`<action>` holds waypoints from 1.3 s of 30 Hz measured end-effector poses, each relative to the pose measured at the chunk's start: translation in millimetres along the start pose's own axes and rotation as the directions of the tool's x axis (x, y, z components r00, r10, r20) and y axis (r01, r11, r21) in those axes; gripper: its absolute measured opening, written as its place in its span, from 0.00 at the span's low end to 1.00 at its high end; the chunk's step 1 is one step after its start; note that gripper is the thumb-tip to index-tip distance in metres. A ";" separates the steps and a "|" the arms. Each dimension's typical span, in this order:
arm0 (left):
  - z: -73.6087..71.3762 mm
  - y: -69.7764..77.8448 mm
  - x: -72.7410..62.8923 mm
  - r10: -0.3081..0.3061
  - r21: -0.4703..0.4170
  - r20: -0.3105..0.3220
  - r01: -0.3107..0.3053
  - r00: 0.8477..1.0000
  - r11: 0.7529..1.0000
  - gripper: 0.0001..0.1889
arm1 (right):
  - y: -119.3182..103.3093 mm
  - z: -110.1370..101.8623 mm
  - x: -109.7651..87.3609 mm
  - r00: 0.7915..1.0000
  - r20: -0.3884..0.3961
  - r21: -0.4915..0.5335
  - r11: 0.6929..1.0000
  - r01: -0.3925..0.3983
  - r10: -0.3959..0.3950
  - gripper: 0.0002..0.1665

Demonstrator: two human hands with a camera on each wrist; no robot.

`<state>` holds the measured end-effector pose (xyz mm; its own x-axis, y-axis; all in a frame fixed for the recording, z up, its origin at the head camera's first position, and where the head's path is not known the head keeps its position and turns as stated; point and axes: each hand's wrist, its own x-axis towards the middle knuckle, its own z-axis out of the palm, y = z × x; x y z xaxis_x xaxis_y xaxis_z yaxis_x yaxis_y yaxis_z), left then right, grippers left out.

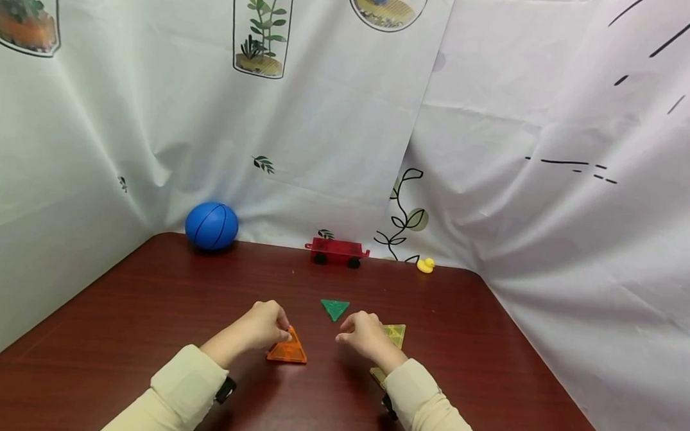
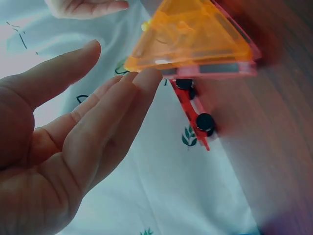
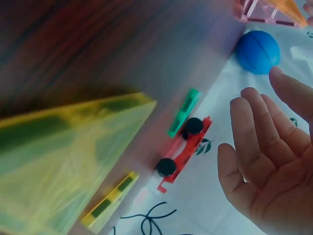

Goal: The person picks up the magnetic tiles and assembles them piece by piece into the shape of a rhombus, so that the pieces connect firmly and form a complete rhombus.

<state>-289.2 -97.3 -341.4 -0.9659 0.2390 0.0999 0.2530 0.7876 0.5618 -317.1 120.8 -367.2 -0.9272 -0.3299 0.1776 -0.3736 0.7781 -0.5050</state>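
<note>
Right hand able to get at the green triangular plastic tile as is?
Probably yes: the right hand looks empty and close to the green triangular plastic tile, with nothing visible between them.

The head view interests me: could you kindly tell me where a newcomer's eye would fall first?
Probably on the blue basketball-style ball, bright against the pale printed sheet near the table's far left corner. The orange triangular tile by the left grip would likely come next, then the red toy wagon near the far edge, left of the yellow toy duck.
</note>
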 end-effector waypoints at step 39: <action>73.9 64.4 27.1 0.156 -0.065 0.185 -0.146 0.970 0.987 0.09 | 60.3 -33.3 -7.1 0.969 -0.110 -0.179 0.955 -0.237 0.220 0.12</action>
<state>-295.0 1.9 -363.2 -0.8875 0.4596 0.0324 0.3871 0.7056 0.5936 -334.0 187.9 -370.8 -0.9839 -0.0896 0.1544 -0.1421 0.9167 -0.3735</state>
